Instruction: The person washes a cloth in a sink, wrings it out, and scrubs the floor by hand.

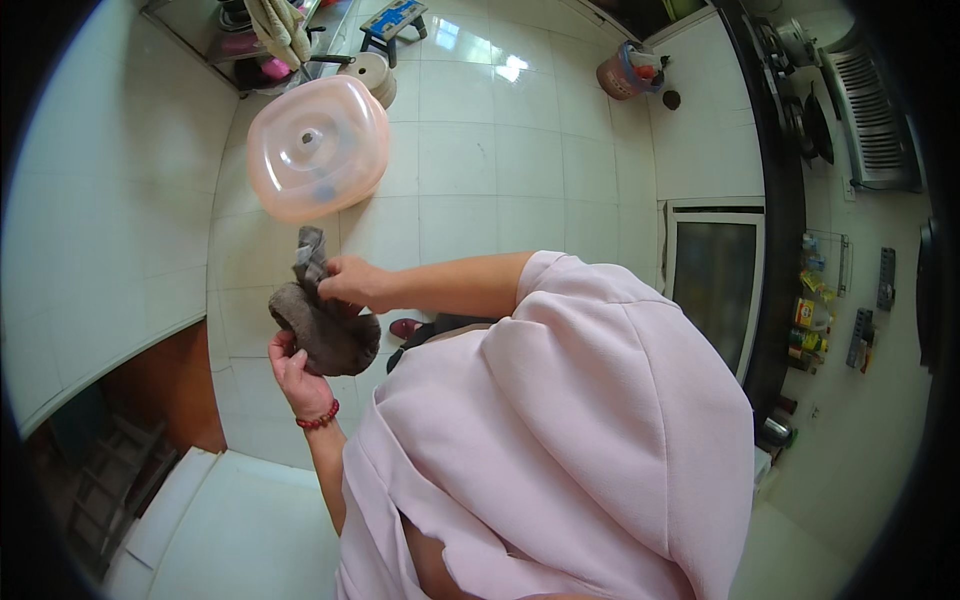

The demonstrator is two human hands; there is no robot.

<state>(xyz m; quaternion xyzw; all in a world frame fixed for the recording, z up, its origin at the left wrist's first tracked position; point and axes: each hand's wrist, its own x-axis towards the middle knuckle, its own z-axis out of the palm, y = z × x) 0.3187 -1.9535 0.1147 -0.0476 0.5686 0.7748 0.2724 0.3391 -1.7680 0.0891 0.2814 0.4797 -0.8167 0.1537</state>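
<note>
A grey-brown plush fabric piece [337,346] hangs between my two hands above the floor, its thick edge folded over. My left hand [301,379], with a red bead bracelet at the wrist, pinches its lower left edge between thumb and fingers. Higher up, my right hand [358,284] grips the fabric near a smoother grey strip [310,253] that sticks out past the fingers. Part of the right fingers is hidden behind the cloth. Just beyond the strip is a translucent pink plastic lid [319,161], with bluish shapes showing faintly through it.
Beyond the lid are a round beige object [369,71] and a small blue-topped stool [393,19]. A reddish bucket [621,75] holding assorted items stands by the white cabinet. A dark counter [784,300] runs along the right. A white panelled surface [112,187] borders the left.
</note>
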